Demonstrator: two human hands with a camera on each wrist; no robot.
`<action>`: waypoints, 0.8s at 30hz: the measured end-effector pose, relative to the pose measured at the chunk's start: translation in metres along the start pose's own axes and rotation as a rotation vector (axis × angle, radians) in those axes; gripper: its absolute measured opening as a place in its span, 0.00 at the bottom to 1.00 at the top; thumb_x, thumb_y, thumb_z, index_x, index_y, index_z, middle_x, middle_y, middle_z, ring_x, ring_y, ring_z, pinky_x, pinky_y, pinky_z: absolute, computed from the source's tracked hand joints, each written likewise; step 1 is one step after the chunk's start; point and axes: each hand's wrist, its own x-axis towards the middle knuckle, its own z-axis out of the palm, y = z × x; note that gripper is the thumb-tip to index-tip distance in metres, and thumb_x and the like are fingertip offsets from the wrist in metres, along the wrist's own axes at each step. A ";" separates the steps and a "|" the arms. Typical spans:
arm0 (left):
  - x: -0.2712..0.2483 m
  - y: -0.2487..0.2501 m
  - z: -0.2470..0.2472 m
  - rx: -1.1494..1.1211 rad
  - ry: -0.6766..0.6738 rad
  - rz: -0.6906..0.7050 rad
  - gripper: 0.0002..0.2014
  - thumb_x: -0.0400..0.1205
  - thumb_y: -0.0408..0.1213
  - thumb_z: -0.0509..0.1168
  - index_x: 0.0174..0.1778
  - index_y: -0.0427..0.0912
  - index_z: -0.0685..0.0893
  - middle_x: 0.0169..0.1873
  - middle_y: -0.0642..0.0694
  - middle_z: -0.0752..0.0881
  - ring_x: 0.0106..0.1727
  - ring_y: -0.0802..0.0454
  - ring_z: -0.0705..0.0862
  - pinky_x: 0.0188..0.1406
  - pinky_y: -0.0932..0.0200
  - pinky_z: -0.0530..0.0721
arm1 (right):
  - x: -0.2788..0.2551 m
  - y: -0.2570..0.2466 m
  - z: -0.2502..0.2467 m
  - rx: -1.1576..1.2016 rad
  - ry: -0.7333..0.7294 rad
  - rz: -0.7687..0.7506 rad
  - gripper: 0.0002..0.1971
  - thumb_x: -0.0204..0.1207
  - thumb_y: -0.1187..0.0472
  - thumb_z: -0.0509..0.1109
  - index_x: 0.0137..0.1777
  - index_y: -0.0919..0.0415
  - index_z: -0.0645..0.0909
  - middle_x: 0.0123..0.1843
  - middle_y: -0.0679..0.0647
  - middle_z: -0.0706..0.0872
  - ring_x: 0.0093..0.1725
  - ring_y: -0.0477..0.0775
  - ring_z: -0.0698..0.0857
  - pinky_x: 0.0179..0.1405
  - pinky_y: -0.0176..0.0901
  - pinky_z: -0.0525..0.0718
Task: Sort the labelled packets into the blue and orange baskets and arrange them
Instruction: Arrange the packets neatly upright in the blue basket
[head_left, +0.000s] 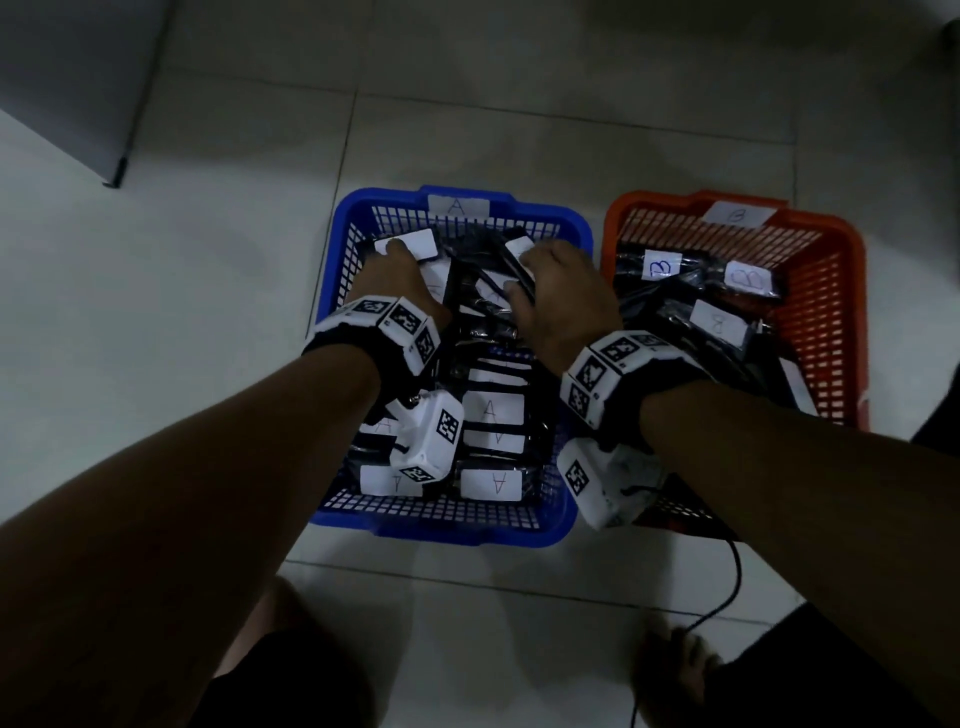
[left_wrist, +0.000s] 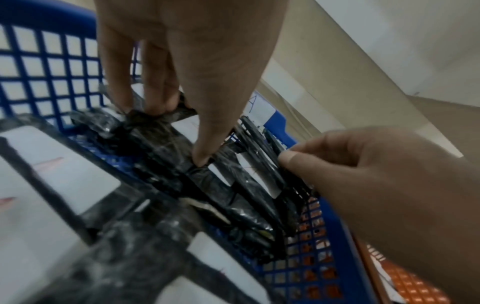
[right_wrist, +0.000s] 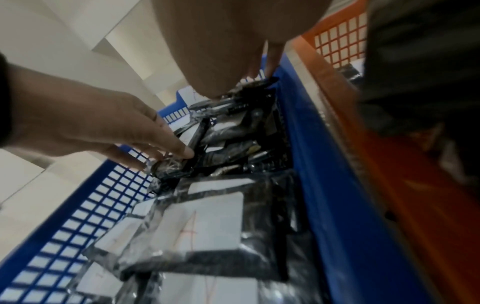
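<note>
The blue basket (head_left: 332, 249), tagged A, holds black packets with white A labels. Some lie flat at its near end (head_left: 491, 410) and several stand on edge at the far end (head_left: 483, 291). My left hand (head_left: 400, 275) reaches into the far left; its straight fingers (left_wrist: 155, 102) and thumb press on the packets' top edges (left_wrist: 161, 131). My right hand (head_left: 550, 291) grips the upright packets (right_wrist: 241, 127) by the basket's right wall (right_wrist: 324, 185), thumb on one side and fingers on the other. The orange basket (head_left: 841, 291), tagged B, holds B-labelled packets (head_left: 719, 322).
Both baskets stand side by side on a pale tiled floor. A grey cabinet corner (head_left: 67, 78) is at the upper left. A black cable (head_left: 727, 587) runs across the floor near my foot (head_left: 675, 670).
</note>
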 end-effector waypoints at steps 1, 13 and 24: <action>-0.001 0.000 -0.001 0.022 0.034 0.027 0.36 0.70 0.54 0.74 0.67 0.36 0.72 0.63 0.33 0.77 0.64 0.35 0.78 0.61 0.44 0.81 | 0.001 -0.001 0.000 0.043 0.012 0.006 0.15 0.81 0.55 0.64 0.64 0.61 0.77 0.64 0.58 0.80 0.63 0.60 0.78 0.59 0.48 0.77; 0.018 -0.012 -0.021 0.096 0.023 0.248 0.19 0.78 0.37 0.67 0.66 0.42 0.78 0.64 0.35 0.77 0.63 0.34 0.78 0.60 0.43 0.79 | 0.005 0.007 -0.003 0.221 0.021 0.001 0.19 0.72 0.54 0.72 0.61 0.56 0.74 0.53 0.54 0.84 0.51 0.57 0.83 0.48 0.54 0.83; 0.010 -0.018 -0.040 0.076 0.033 0.288 0.21 0.78 0.41 0.69 0.64 0.35 0.78 0.56 0.33 0.83 0.55 0.35 0.83 0.50 0.51 0.80 | -0.035 0.008 -0.011 0.151 -0.193 -0.222 0.30 0.67 0.53 0.75 0.70 0.54 0.75 0.64 0.51 0.79 0.65 0.54 0.77 0.64 0.55 0.78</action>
